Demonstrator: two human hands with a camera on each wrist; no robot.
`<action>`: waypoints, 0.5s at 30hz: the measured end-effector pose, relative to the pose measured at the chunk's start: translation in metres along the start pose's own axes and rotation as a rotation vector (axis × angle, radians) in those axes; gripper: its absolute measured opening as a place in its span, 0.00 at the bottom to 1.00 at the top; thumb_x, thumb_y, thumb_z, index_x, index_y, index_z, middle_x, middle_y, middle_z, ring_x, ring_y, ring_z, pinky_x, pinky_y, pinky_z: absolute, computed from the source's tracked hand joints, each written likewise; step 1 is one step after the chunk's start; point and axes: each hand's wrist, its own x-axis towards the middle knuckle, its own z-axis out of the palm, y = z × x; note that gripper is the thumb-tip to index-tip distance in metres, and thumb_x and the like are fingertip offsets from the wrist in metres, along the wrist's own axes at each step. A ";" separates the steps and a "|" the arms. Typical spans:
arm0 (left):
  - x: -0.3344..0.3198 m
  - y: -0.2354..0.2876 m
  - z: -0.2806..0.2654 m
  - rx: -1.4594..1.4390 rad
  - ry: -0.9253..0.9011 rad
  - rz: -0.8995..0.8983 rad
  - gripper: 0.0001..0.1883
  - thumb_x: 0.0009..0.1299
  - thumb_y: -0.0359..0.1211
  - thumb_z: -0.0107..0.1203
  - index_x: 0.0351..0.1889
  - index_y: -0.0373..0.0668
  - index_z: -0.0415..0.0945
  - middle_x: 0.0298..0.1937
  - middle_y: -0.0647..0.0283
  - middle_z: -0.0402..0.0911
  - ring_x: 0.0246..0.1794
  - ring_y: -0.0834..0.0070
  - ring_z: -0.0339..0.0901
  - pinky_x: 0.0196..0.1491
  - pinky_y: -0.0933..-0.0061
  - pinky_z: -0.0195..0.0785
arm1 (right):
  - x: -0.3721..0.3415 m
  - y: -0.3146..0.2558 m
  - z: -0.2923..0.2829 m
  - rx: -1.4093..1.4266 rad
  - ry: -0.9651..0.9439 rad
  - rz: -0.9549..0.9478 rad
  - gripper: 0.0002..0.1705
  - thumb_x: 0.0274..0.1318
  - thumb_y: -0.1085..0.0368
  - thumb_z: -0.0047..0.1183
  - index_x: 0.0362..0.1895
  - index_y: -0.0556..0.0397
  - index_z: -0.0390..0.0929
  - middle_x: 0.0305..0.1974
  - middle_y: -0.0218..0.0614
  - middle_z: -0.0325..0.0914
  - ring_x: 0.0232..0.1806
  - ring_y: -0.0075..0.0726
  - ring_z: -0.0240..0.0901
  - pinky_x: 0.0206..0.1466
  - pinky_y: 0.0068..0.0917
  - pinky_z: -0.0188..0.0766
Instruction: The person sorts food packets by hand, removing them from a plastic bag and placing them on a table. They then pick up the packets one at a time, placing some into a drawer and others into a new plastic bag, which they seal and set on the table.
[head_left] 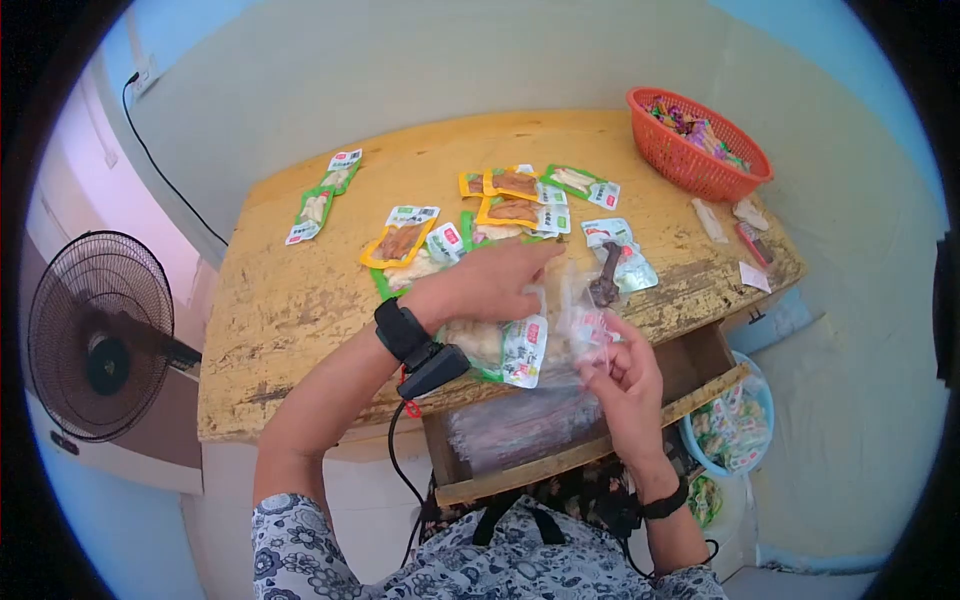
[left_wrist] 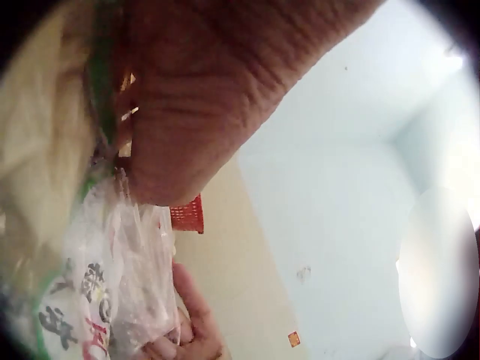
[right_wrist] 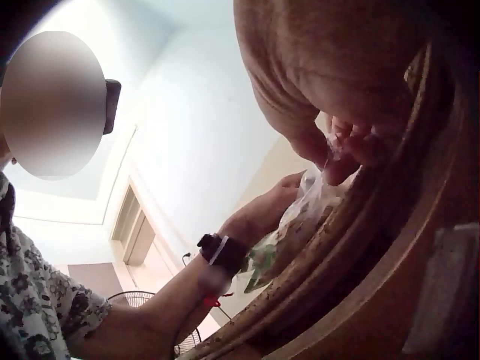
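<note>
In the head view my left hand reaches across the table, fingers toward the mouth of a clear plastic bag. Some of its fingers are curled at the plastic and one points to the right; the wrist view hides its fingertips. My right hand pinches the bag's near edge between thumb and fingers. Beneath the left hand lies a green-and-white food packet with pale contents. The plastic stretches between both hands in the left wrist view. A dark brown bone-shaped piece lies just beyond the bag, over a silver-blue packet.
Several yellow packets and green packets lie across the worn yellow table. A red basket of small wrapped items stands back right. The open drawer holds clear bags. A blue tub stands below right, a fan left.
</note>
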 end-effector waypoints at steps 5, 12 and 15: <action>0.002 -0.010 -0.011 -0.102 -0.074 -0.145 0.29 0.66 0.35 0.60 0.67 0.41 0.73 0.37 0.57 0.84 0.39 0.71 0.80 0.45 0.69 0.73 | 0.029 -0.025 0.000 -0.157 -0.013 -0.190 0.32 0.61 0.78 0.54 0.70 0.58 0.64 0.36 0.27 0.80 0.36 0.15 0.70 0.42 0.17 0.67; -0.013 -0.047 -0.009 -0.440 0.105 -0.140 0.08 0.66 0.31 0.60 0.40 0.38 0.83 0.31 0.69 0.80 0.35 0.81 0.75 0.41 0.74 0.71 | 0.073 -0.058 0.015 -0.301 -0.157 -0.340 0.31 0.62 0.78 0.52 0.69 0.53 0.66 0.36 0.29 0.80 0.36 0.17 0.71 0.41 0.19 0.67; -0.030 -0.048 -0.020 -0.621 0.223 -0.226 0.03 0.64 0.28 0.59 0.34 0.40 0.80 0.31 0.72 0.79 0.36 0.82 0.76 0.41 0.76 0.71 | 0.092 -0.074 0.026 -0.400 -0.207 -0.438 0.30 0.62 0.78 0.51 0.68 0.52 0.68 0.36 0.29 0.81 0.37 0.18 0.73 0.41 0.20 0.67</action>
